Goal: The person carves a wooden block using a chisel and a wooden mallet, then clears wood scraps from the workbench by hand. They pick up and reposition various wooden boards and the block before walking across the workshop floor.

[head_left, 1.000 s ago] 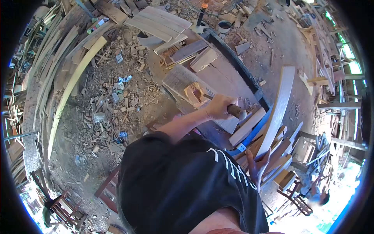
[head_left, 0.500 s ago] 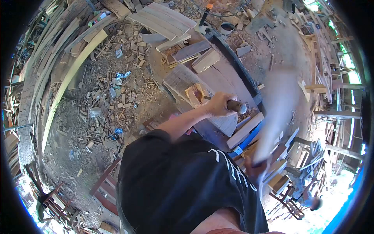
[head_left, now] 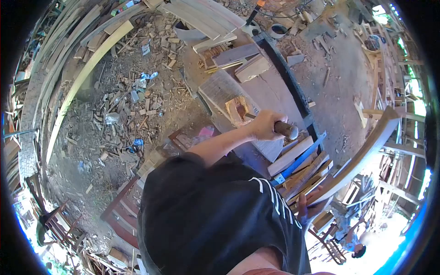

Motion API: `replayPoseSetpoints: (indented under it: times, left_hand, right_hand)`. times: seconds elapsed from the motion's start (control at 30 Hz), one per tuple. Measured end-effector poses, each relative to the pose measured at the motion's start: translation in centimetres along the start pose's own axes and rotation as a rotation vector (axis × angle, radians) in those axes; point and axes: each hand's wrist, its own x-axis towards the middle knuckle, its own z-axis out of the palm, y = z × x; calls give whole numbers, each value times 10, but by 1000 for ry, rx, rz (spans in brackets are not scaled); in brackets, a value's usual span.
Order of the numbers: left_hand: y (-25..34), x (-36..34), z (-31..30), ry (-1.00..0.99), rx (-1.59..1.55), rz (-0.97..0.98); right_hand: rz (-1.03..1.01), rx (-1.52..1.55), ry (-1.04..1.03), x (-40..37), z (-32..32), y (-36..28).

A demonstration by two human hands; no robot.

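My left hand (head_left: 268, 125) is wrapped round a chisel (head_left: 287, 130), whose thick round handle has a pale worn end. Its blade runs toward a light-coloured, roughly cut hollow (head_left: 238, 111) in a big wooden block (head_left: 217, 89). Off to the right, my right hand (head_left: 308, 207) grips the lower end of a long wooden club (head_left: 360, 165). That club is raised and slants up to the right, apart from the chisel. Part of the right hand is hidden behind the club and the black shirt.
Cut boards (head_left: 236, 54) lie on the bench beyond the block, beside a dark beam (head_left: 288, 75). Offcuts and a blue bar (head_left: 300, 158) sit right of the block. Wood scraps (head_left: 133, 96) litter the ground at left. A person (head_left: 355, 243) is at the far lower right.
The club, blurred and closer to the chisel before, has swung away to the right and now shows sharply. My left hand still holds the chisel at the block; the view has shifted slightly.
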Motion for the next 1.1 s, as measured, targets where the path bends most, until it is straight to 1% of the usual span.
replayPoseSetpoints:
  times: [0.03, 0.1, 0.13, 0.17, 0.23, 0.27, 0.3, 0.33, 0.4, 0.43, 0.47, 0.5, 0.57, 0.6, 0.63, 0.67, 0.73, 0.77, 0.8, 0.83, 0.9, 0.93, 0.97, 1.03, 1.07, 1.1]
  left_hand:
    - [-1, 1, -1, -22, -25, -7]
    - [-4, 2, -2, -25, -30, -9]
    - [-5, 2, -2, -30, -38, -9]
    - [-6, 3, -3, -31, -38, -7]
    - [-5, 6, -8, -83, -87, -57]
    - [-6, 6, -10, -82, -90, -60]
    - [-7, 6, -11, -92, -100, -42]
    - [-7, 7, -12, -101, -110, -22]
    - [-9, 6, -13, -97, -108, -10]
    - [-10, 5, -12, -97, -106, 1]
    - [-12, 3, -10, -99, -108, 3]
    - [-14, 3, -8, -115, -83, -5]
    - [-18, -3, -4, -117, -61, -35]
    - [-18, -5, -1, -95, -81, -20]
    - [-18, -4, 0, -73, -97, 2]
    - [-17, -4, 1, -78, -101, 2]
    - [-11, -3, -1, -160, 12, -19]
    - [-12, -2, 1, -157, 12, -17]
    - [-14, -2, 4, -159, 40, -16]
    - [-16, -2, 7, -166, 67, -13]
    - [-20, -1, 10, -162, 87, -6]
    - [-19, -5, 14, -181, 96, -1]
    - [-17, -6, 15, -190, 94, 1]
    - [-12, -5, 16, -152, 109, 15]
    - [-13, -6, 19, -157, 108, 20]
    - [-17, -8, 24, -178, 130, 25]
  right_hand:
    - [-1, 1, -5, -1, 0, 3]
    - [60, -81, 1, -5, -1, 12]
    - [41, -85, 53, -4, 1, 13]
    - [41, -85, 55, -3, -1, 9]
    - [86, 85, -12, 4, -9, -12]
    - [-68, 144, 76, 6, -3, -26]
    - [-67, 141, 74, 9, -13, -5]
    - [-395, -38, -71, 15, -29, 35]
    - [-406, -191, -211, 7, -17, 52]
    - [-89, -163, -201, -6, 4, 40]
    - [36, -248, -297, -2, 9, 26]
    - [154, -332, -394, 6, 9, 11]
    - [190, -272, -228, 10, -1, 6]
    - [99, -124, -92, 9, -6, 8]
    - [-33, 125, 15, 11, 1, -8]
    - [116, 479, 97, 7, 0, 5]
    - [261, 833, 182, -1, 4, 45]
    - [152, 271, -91, -4, 8, 66]
    - [40, -294, -349, -3, 14, 64]
    - [43, -294, -343, -4, 14, 58]
    - [171, -315, -286, 5, 14, 30]
    - [246, -103, -152, 6, 20, 8]
    - [124, 83, -12, 0, 19, 20]
    - [-185, 181, -10, 1, 13, 44]
    - [-185, 180, -4, -6, 16, 60]
    - [-108, 36, -84, -14, 21, 82]
